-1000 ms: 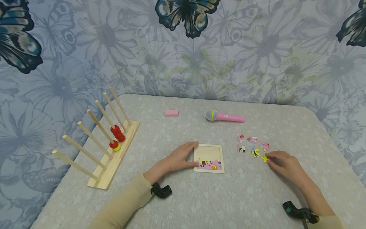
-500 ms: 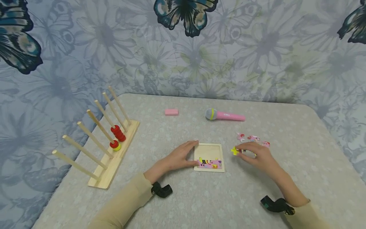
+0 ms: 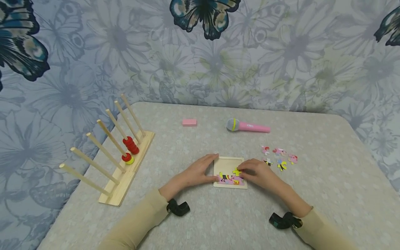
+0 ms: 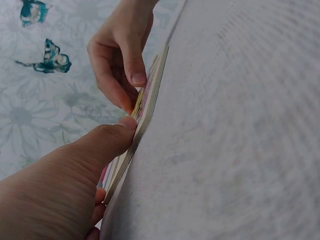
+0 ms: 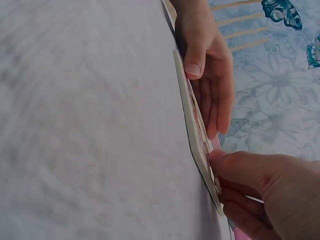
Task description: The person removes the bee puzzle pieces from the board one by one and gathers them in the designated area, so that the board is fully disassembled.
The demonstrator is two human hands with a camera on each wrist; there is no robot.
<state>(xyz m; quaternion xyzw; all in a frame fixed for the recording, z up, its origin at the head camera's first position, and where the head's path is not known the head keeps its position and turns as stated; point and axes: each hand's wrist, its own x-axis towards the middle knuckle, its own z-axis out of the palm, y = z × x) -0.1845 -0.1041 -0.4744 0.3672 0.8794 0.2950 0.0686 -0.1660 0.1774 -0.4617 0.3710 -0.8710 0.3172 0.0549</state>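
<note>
Your left hand (image 3: pixel 198 172) spreads thumb and fingers wide along the left edge of the wooden tray (image 3: pixel 227 163). Your right hand (image 3: pixel 260 174) pinches a yellow puzzle piece (image 3: pixel 236 172) inside the tray, towards its right edge. Joined pieces (image 3: pixel 229 179) line the tray's near edge, with bare wood behind them. Five loose pieces (image 3: pixel 282 165) lie beyond your right hand; cloth (image 3: pixel 200 222) stretches between tray and peg rack (image 3: pixel 131 169), well apart.

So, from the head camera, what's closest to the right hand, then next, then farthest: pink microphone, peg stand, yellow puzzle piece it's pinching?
Nearest the right hand first:
1. Yellow puzzle piece, pinched in it.
2. Pink microphone, lying farther back.
3. Peg stand, well off to the left.
</note>
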